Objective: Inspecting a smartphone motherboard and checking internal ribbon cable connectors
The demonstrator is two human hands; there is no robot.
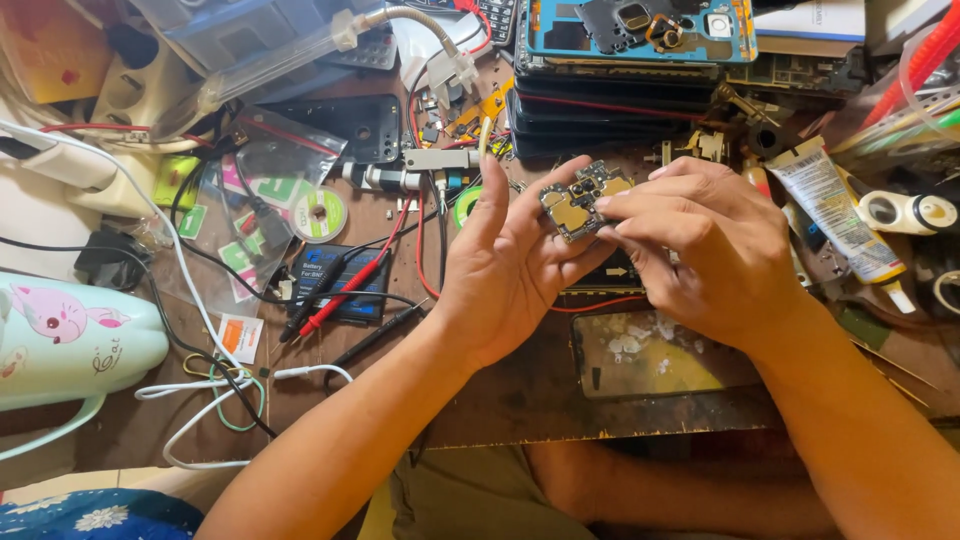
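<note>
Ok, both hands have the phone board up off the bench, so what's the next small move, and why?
Probably tilt the circuit board toward the camera. The left hand cradles it from below while the right hand pinches its right edge, and fingers cover part of its shielded face.

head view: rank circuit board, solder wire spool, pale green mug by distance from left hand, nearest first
1. circuit board: held at the left hand's fingertips, right hand also on it.
2. solder wire spool: on the bench, out to the left of the hand.
3. pale green mug: at the far left edge.
</note>
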